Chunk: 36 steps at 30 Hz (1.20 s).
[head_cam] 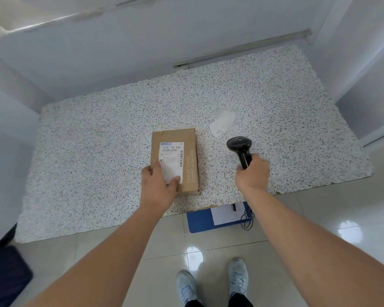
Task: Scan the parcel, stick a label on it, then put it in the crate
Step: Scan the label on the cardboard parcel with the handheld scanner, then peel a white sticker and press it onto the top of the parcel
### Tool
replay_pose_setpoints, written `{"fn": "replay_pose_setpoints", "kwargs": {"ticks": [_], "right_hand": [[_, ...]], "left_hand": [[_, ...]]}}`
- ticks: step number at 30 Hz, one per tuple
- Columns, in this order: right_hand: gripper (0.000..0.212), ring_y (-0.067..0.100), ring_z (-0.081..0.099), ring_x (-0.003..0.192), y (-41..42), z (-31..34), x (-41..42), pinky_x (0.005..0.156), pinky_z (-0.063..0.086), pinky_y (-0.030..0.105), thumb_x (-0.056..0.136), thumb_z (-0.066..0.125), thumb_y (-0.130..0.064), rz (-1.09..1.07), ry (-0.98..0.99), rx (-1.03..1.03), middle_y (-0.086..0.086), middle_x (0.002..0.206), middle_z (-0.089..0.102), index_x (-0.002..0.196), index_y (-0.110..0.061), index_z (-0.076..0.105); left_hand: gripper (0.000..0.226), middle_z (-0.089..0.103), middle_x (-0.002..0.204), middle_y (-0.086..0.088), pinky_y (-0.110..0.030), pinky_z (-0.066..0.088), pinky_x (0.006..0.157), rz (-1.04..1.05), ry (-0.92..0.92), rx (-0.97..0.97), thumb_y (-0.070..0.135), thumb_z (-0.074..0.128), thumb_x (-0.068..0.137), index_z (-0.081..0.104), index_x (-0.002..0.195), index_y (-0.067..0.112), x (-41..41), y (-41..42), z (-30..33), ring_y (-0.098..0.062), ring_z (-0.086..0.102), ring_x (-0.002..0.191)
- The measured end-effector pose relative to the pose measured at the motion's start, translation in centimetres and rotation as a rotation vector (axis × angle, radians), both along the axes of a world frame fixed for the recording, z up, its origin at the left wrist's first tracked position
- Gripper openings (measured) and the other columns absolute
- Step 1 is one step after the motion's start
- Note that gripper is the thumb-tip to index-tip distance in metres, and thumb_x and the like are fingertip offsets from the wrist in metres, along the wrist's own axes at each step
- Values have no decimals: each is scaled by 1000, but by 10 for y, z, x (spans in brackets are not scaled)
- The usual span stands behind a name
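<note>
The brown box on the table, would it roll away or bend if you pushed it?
Probably neither. The brown box lies flat on the speckled table, so it should slide, not roll. Its cardboard edges look straight, so likely stiff. The left hand steadies it with fingers alone, hinting it's light.

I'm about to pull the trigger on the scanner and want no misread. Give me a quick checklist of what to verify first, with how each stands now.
1. Parcel lies flat on the table, barcode label facing up: ok.
2. Left hand steadies the parcel at its near end: ok.
3. Main barcode clear of the fingers: ok, they cover only the label's lower part.
4. Right hand grips the scanner by its handle: ok.
5. Scanner head aimed at the barcode: not ok, it sits beside the parcel, off to the right.
6. Blank label ready on the table: ok.
7. Crate within reach: cannot tell.
</note>
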State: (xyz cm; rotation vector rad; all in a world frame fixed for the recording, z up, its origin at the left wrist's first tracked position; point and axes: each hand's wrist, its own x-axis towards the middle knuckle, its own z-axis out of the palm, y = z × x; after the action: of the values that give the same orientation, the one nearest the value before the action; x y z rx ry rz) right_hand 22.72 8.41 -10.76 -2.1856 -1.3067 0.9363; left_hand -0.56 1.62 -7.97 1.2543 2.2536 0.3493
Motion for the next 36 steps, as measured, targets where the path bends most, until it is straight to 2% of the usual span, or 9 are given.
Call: {"fn": "replay_pose_setpoints", "kwargs": {"ticks": [5,10,15,20,23,25,28,31,36], "right_hand": [[35,28,58,104,5,-11,6,84,53,38,97,70,-11,3,-12,-1,16,124,50,130,-10,61],[31,19,47,94,3,-19,8,79,44,33,97,70,-16,48,-45,12,16,120,52,125,-6,61],[35,20,50,89,5,-27,16,78,53,40,96,72,-24,87,-103,26,14,116,54,125,-6,60],[35,20,50,84,10,-31,23,70,46,35,97,71,-28,136,-166,48,15,113,57,120,-4,61],[52,24,56,89,14,-28,25,71,51,38,93,71,-47,150,-155,22,14,117,53,120,-5,56],[65,28,58,97,23,-20,27,75,57,43,91,63,-60,150,-191,53,13,122,48,127,-7,52],[57,29,58,109,48,-5,29,84,57,42,99,54,-53,238,-327,180,14,133,51,137,-11,54],[41,27,61,108,80,3,24,93,52,43,106,49,-39,387,-388,320,9,128,61,129,-11,67],[27,26,67,95,129,-3,9,81,54,38,105,53,-27,576,-475,236,5,111,71,114,-14,75]], "left_hand": [[81,26,153,-12,-51,49,105,-31,20,-2,44,67,90,25,154,17,-2,3,1,-35,43,134],[82,21,159,-12,-49,35,118,-167,208,25,48,60,92,24,155,9,7,14,8,-32,32,144],[75,16,164,-19,-51,26,121,-290,279,15,43,52,98,23,157,7,19,30,11,-36,22,151],[69,16,164,-10,-51,35,117,-318,282,48,46,50,96,28,154,15,23,51,12,-32,28,148],[64,12,168,-10,-53,31,119,-382,317,39,45,47,98,31,153,15,26,71,16,-31,17,154],[55,14,168,-10,-53,28,121,-436,340,32,41,50,98,43,145,13,29,86,22,-32,17,154],[58,18,167,-10,-49,26,122,-507,321,67,34,52,99,39,151,11,38,107,29,-32,25,151],[63,16,169,-6,-48,30,120,-526,318,71,37,48,101,30,157,14,44,130,31,-28,25,152],[61,18,169,-6,-49,24,122,-600,315,21,36,46,101,32,157,13,49,168,17,-28,25,152]]}}
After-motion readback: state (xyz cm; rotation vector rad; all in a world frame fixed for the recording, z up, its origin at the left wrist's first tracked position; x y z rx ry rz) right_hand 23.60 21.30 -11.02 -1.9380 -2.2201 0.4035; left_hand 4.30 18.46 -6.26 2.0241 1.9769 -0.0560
